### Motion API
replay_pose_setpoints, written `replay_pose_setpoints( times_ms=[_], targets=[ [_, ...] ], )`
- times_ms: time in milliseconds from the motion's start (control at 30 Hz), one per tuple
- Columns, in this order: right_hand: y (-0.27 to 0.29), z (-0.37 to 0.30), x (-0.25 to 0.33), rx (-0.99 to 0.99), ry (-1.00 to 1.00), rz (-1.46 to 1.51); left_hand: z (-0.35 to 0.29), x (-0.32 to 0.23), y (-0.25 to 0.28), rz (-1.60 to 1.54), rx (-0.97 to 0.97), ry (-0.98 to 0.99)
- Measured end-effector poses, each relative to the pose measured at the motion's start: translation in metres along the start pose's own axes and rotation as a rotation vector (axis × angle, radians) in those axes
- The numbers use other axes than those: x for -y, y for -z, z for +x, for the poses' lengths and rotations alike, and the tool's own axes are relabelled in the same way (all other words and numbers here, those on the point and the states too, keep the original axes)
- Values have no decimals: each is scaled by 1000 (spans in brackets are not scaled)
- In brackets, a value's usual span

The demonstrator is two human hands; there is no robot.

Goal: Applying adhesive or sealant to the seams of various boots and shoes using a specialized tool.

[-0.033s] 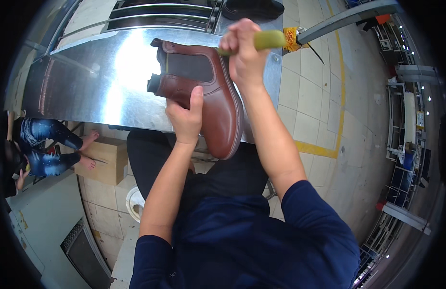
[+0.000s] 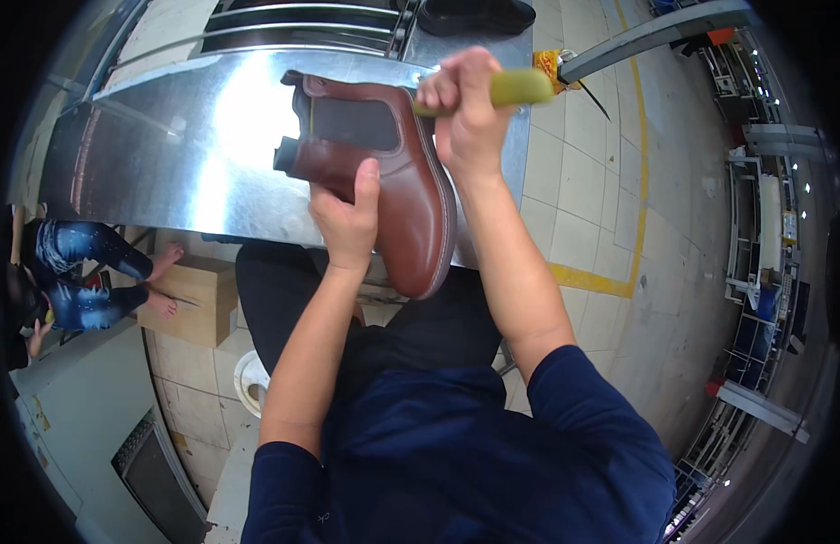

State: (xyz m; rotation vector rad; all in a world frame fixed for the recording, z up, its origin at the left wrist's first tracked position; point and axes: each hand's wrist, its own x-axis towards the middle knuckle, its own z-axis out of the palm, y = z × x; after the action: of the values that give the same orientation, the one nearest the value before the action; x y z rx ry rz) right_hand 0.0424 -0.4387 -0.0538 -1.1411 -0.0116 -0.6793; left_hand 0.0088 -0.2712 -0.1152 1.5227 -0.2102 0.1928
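A brown ankle boot (image 2: 411,208) with a dark elastic side panel lies on its side over the near edge of the metal table, toe toward me. My left hand (image 2: 347,213) grips it from the left, thumb on the upper and fingers hidden beneath. My right hand (image 2: 470,109) is closed round an olive-green bar-shaped tool (image 2: 521,88), slightly blurred, by the sole edge near the heel end. One end of the tool sticks out to the right of the fist. Whether it touches the boot I cannot tell.
The shiny metal table (image 2: 157,172) reaches left, with metal rollers (image 2: 302,29) behind it. A dark shoe (image 2: 479,16) stands at the back. A grey metal bar (image 2: 651,41) wrapped in yellow slants at the right. Another person's legs (image 2: 93,263) rest by a cardboard box (image 2: 198,304) at left.
My right hand and the green tool have moved a little down and to the right. The boot and my left hand stay almost in place.
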Motion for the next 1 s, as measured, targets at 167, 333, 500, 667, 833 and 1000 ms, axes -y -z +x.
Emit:
replay_pose_setpoints(
  times_ms=[167, 333, 500, 667, 833, 1000],
  targets=[
    [16, -57, 45, 3, -7, 127, 1, -13, -13, -59, 65, 58],
    [48, -91, 68, -95, -117, 131, -1, -27, -37, 3, 133, -115],
    [76, -145, 84, -244, -232, 182, -13, -29, -72, 237, 52, -436],
    [86, -199, 100, -384, -279, 122, -7, -12, -88, 3, 178, -379],
    [84, -229, 105, -431, -404, 145, 78, 9, -92, -372, 375, 118],
    [82, -221, 103, -525, -365, 97, 91, 3, -73, -174, 678, 93]
  ],
)
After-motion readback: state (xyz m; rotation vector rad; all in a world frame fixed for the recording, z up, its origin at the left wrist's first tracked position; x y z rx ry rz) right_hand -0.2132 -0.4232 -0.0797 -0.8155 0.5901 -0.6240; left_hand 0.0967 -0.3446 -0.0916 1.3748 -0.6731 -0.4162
